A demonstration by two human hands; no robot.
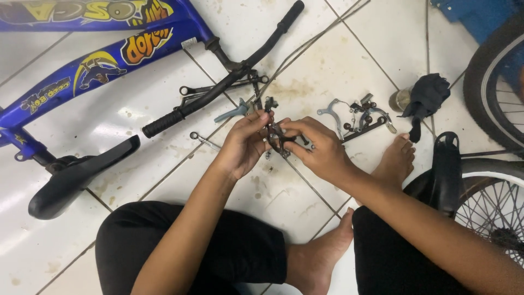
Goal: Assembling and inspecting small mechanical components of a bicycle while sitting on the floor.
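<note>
White tiled floor [338, 60], stained and scuffed, person seated on it cross-legged in black trousers, bare feet. Left hand [243, 145] and right hand [319, 147] meet at the centre of the scene, both closed around a small dark metal brake caliper [278, 139]; left fingertips pinch its left side, right fingers curl over its right side. Caliper is held just above the floor, between the two hands. Far left, a blue child's bicycle frame [109, 60] lies on its side, its black handlebar [229, 82] running diagonally just beyond the hands and its black saddle [76, 177] at near left. Small silver spanner [203, 140] on the tiles just left of left hand. Second silver brake caliper with loose bolts [357, 117] just beyond right hand. Black cloth [426, 98] draped over a small can, far right. Spoked bicycle wheel [491, 202] at near right edge.
</note>
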